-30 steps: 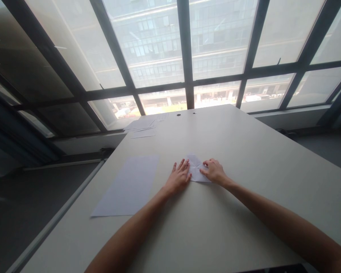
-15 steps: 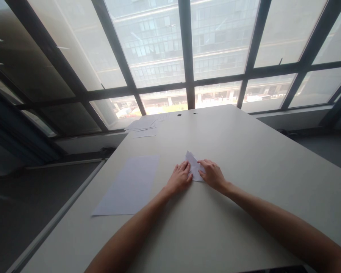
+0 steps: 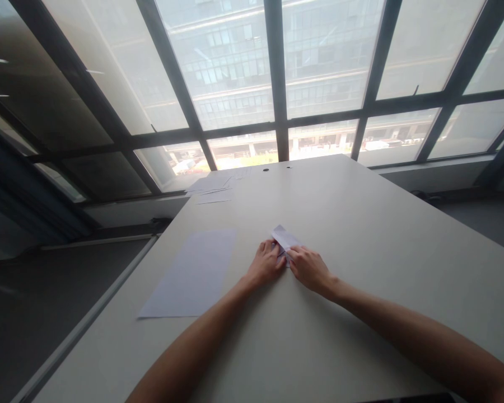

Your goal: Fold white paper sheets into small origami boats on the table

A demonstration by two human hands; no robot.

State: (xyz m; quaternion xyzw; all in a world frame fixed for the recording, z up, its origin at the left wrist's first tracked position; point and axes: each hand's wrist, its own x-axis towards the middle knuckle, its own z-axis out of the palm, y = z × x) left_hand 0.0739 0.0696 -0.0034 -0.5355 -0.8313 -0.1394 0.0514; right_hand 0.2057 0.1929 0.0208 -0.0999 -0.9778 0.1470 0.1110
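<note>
A small folded piece of white paper (image 3: 284,237) lies on the pale table (image 3: 361,224) in front of me. My left hand (image 3: 265,264) rests on its left edge, fingers curled onto the paper. My right hand (image 3: 307,267) covers its right part, fingertips pressing the fold flat beside the left hand. Only the far corner of the paper shows beyond my fingers.
A flat white sheet (image 3: 193,271) lies to the left of my hands. Several more sheets (image 3: 213,186) lie at the table's far left corner. Two small dark holes (image 3: 265,169) sit near the far edge. Large windows (image 3: 277,78) stand behind the table.
My right hand has swept left over the paper, folding its right part over. The paper now looks narrower, and both hands have come close together.
</note>
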